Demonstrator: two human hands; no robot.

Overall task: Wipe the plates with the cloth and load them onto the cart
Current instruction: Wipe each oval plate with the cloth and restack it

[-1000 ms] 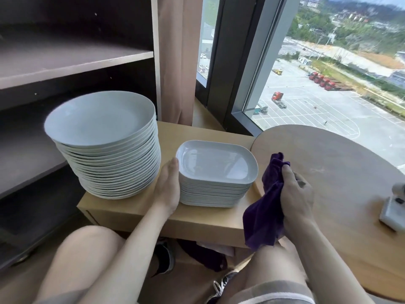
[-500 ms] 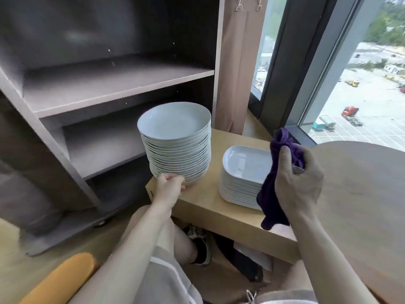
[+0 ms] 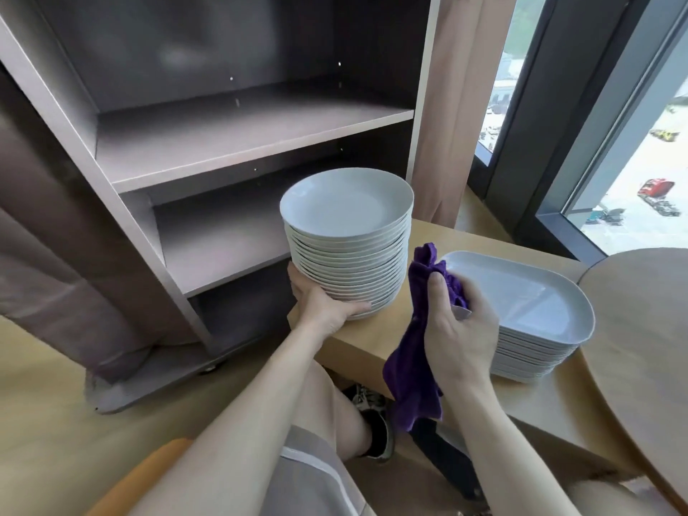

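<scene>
A tall stack of round white plates stands on the low wooden table. My left hand cups the bottom of this stack from its near left side, fingers curled under the lowest plates. My right hand grips a purple cloth that hangs down in front of a lower stack of white rectangular plates. The grey cart with bare shelves stands open just left of the round stack.
A round wooden tabletop lies to the right of the rectangular stack. A beige curtain and a big window are behind. My knees and a shoe are below the low table's edge.
My view swung left toward the cart. My left hand went from beside the rectangular stack to the base of the round stack and took hold. My right hand raised the cloth.
</scene>
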